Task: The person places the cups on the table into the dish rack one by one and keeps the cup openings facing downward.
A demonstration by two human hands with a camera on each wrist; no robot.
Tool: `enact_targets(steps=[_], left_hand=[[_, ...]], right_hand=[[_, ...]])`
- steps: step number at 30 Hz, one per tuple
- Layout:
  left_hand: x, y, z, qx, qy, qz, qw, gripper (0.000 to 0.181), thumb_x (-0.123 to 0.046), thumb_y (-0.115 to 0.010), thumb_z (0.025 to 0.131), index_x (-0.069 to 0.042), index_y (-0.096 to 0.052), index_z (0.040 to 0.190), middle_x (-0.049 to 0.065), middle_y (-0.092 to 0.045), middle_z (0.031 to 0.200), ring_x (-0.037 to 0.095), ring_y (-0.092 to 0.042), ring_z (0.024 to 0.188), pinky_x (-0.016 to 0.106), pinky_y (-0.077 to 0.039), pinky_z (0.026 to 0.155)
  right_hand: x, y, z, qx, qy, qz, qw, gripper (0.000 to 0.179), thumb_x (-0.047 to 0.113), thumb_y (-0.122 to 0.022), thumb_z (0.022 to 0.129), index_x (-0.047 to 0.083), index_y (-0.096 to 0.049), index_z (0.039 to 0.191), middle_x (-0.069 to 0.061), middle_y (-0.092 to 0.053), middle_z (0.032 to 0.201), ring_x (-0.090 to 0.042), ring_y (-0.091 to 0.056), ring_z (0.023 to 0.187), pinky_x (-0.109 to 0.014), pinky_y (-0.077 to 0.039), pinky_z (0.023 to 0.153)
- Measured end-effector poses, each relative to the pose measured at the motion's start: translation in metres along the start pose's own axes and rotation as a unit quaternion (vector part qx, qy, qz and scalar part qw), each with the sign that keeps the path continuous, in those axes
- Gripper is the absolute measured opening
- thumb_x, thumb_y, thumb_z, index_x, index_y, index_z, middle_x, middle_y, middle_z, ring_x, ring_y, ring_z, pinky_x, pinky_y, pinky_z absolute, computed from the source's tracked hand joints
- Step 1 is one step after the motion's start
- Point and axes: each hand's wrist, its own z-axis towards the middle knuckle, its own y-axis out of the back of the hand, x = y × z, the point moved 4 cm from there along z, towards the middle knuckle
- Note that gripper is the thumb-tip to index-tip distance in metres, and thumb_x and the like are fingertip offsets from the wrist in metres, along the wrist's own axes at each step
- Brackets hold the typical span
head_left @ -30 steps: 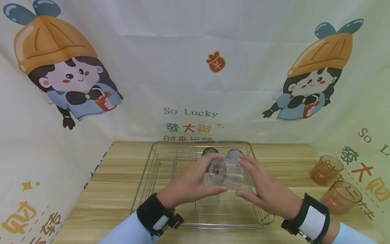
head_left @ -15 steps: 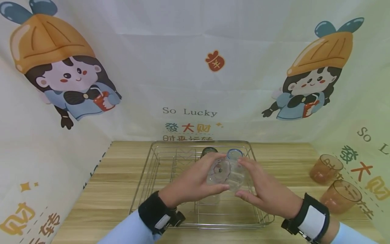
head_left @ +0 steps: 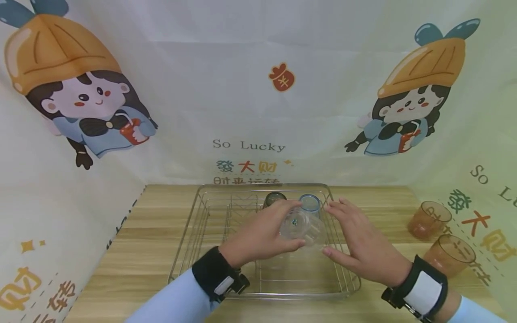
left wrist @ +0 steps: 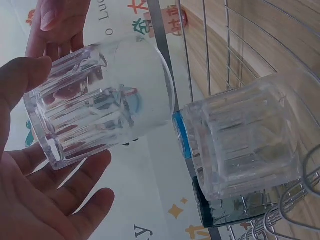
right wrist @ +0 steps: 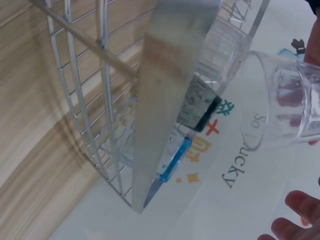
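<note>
My left hand [head_left: 258, 237] grips a clear glass [left wrist: 100, 107] by its thick, fluted base end, thumb on one side and fingers on the other. The glass is held over the wire rack [head_left: 303, 296], tilted, with its mouth toward the rack. To its right, my right hand [head_left: 363, 242] is spread with straight fingers, apart from the glass in the head view. Inside the rack stand another clear glass [left wrist: 245, 142], a glass with a blue base [head_left: 309, 203] and a dark glass [head_left: 275, 198], all with their bases up.
Two orange cups [head_left: 430, 220] stand on the wooden table [head_left: 133, 260] to the right of the rack. A printed white cloth [head_left: 194, 98] hangs behind and along both sides. The rack's wire walls rise around the glasses.
My right hand has let go of the clear glass and drawn off to the right. The glass has turned in my left hand, its base now facing more toward the head camera.
</note>
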Motion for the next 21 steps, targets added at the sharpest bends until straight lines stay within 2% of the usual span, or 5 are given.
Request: enact_targets(steps=[4, 8, 15, 21], left_hand=[[0.001, -0.006, 0.007, 0.025, 0.017, 0.010, 0.9995, 0.081, -0.050, -0.075, 0.086, -0.019, -0.040, 0.152, 0.001, -0.056, 0.140, 0.016, -0.060, 0.119, 0.035, -0.054, 0.097], [0.001, -0.014, 0.015, 0.043, 0.028, 0.048, 0.9975, 0.082, -0.054, -0.073, 0.086, -0.020, -0.040, 0.153, 0.000, -0.055, 0.144, 0.016, -0.060, 0.122, 0.036, -0.053, 0.098], [-0.005, -0.024, 0.026, 0.058, 0.019, 0.079, 0.9950, 0.081, -0.048, -0.076, 0.086, -0.015, -0.042, 0.151, 0.004, -0.056, 0.145, 0.021, -0.062, 0.120, 0.037, -0.053, 0.100], [-0.003, -0.037, 0.034, 0.078, 0.014, 0.094, 0.9924, 0.079, -0.044, -0.077, 0.086, -0.012, -0.043, 0.150, 0.005, -0.056, 0.143, 0.019, -0.061, 0.120, 0.034, -0.053, 0.100]], right_hand=[[-0.007, 0.002, -0.003, -0.002, -0.013, 0.008, 0.9999, 0.082, 0.044, -0.072, 0.090, 0.000, -0.037, 0.149, -0.020, -0.040, 0.153, -0.044, -0.030, 0.145, -0.064, -0.035, 0.110], [-0.015, 0.005, -0.005, 0.003, -0.033, 0.010, 0.9994, 0.082, 0.040, -0.073, 0.089, -0.002, -0.037, 0.149, -0.023, -0.039, 0.154, -0.046, -0.029, 0.145, -0.065, -0.035, 0.110], [-0.025, 0.004, -0.010, -0.002, -0.044, -0.001, 0.9990, 0.079, 0.041, -0.071, 0.091, -0.001, -0.038, 0.149, -0.023, -0.039, 0.153, -0.045, -0.030, 0.145, -0.064, -0.035, 0.111], [-0.029, 0.001, -0.013, -0.002, -0.050, -0.001, 0.9988, 0.078, 0.043, -0.071, 0.091, 0.002, -0.038, 0.149, -0.021, -0.039, 0.153, -0.045, -0.031, 0.144, -0.066, -0.035, 0.109]])
